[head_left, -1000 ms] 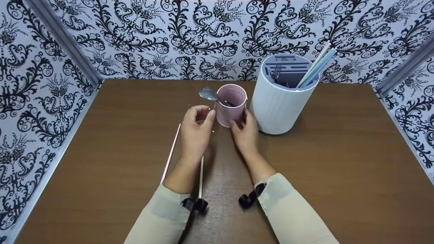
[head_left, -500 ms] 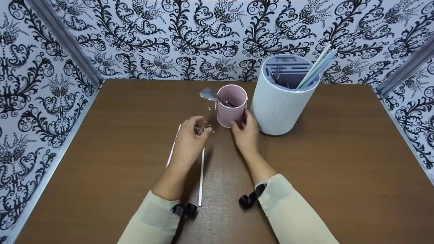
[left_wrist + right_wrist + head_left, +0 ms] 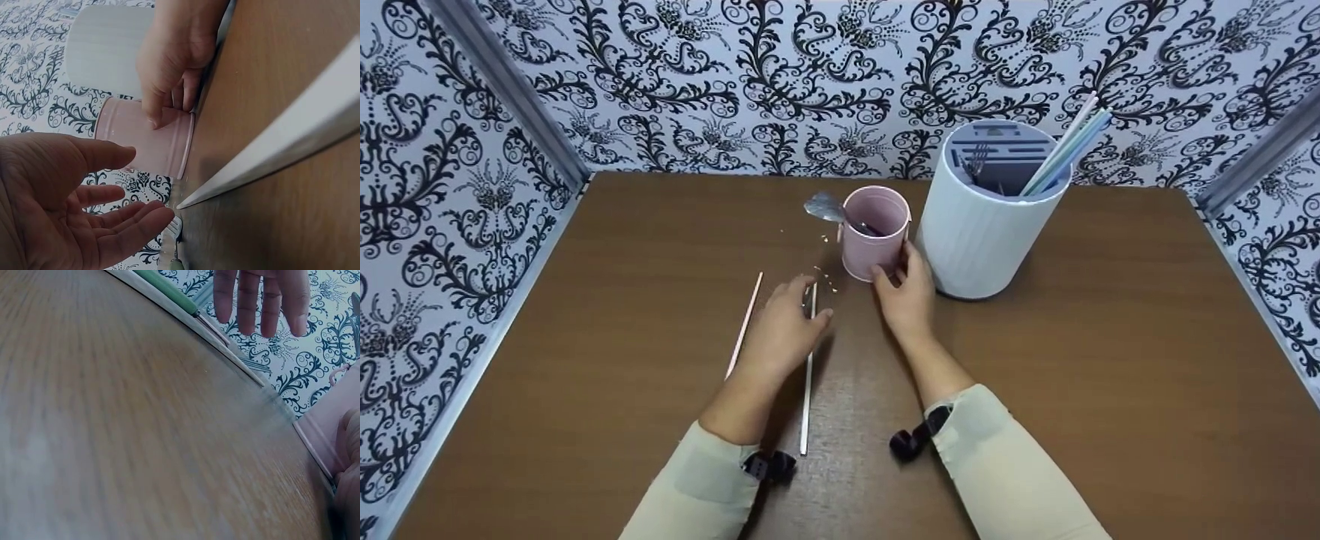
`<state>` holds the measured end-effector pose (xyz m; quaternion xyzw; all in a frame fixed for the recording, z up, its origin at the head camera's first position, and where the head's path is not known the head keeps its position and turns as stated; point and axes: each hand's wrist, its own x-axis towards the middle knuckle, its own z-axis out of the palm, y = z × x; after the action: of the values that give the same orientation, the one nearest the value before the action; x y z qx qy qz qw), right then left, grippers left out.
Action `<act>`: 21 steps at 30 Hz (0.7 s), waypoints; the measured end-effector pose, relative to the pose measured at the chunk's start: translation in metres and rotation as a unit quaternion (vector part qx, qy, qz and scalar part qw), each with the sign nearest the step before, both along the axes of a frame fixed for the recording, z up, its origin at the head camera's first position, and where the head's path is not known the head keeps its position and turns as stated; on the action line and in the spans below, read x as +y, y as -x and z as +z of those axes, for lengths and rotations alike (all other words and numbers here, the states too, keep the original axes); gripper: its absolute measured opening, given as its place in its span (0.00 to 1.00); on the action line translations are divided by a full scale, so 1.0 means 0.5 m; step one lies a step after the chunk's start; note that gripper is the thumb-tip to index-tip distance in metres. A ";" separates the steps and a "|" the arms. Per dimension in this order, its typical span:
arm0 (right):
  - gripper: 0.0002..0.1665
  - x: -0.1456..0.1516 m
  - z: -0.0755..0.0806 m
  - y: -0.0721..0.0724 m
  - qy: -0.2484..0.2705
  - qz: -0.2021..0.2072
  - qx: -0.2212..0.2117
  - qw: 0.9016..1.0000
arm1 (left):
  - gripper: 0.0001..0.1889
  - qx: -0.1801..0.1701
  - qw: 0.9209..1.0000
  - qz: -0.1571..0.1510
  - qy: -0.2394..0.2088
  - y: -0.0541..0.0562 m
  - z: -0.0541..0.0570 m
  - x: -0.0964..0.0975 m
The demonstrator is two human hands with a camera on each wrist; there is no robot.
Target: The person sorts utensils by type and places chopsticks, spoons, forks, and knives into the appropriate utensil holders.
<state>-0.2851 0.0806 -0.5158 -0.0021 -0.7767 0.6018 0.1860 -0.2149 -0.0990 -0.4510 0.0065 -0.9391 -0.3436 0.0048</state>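
Observation:
My right hand point(image 3: 906, 300) grips a small pink bucket point(image 3: 872, 255) low on its right side, thumb across the front. The bucket stands upright, with a grey metal spoon point(image 3: 825, 207) leaning out over its left rim. Nearer to me, my left hand point(image 3: 781, 334) hovers with fingers apart and nothing between thumb and fingertips. Beneath it lies a fork point(image 3: 175, 226) with a green handle point(image 3: 169, 292), mostly hidden in the head view. A thin white stick point(image 3: 807, 405) runs alongside the fork, and a pink stick point(image 3: 745, 322) lies left of the hand.
Close to the bucket's right stands a tall white utensil holder point(image 3: 986, 240) with a fork point(image 3: 976, 161) and several pale sticks point(image 3: 1069, 150) in it. Small crumbs point(image 3: 826, 277) are scattered left of the bucket. Patterned walls point(image 3: 847, 82) bound the brown table point(image 3: 1110, 337).
My left hand has drawn back from beside the bucket toward me, and its thumb and fingers have spread. My right hand and the bucket have stayed in place.

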 end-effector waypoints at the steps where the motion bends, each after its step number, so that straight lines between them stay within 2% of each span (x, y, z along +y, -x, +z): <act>1: 0.38 0.000 0.000 0.000 -0.001 0.000 -0.001 1.000 | 0.31 -0.006 1.000 -0.001 0.005 -0.001 -0.001 0.001; 7: 0.39 0.001 0.005 -0.001 -0.007 -0.003 -0.019 1.000 | 0.31 -0.030 0.999 -0.015 0.032 -0.006 -0.008 0.004; 14: 0.39 0.002 0.004 -0.001 -0.008 -0.003 -0.026 1.000 | 0.31 -0.040 0.998 -0.021 0.051 -0.010 -0.016 0.003; 21: 0.38 0.002 0.001 -0.001 -0.002 0.001 -0.020 1.000 | 0.23 -0.043 0.996 -0.032 0.064 -0.014 -0.022 0.001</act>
<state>-0.2847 0.0817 -0.5155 -0.0131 -0.7815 0.6002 0.1699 -0.2079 -0.0986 -0.4621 -0.0094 -0.9583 -0.2817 -0.0465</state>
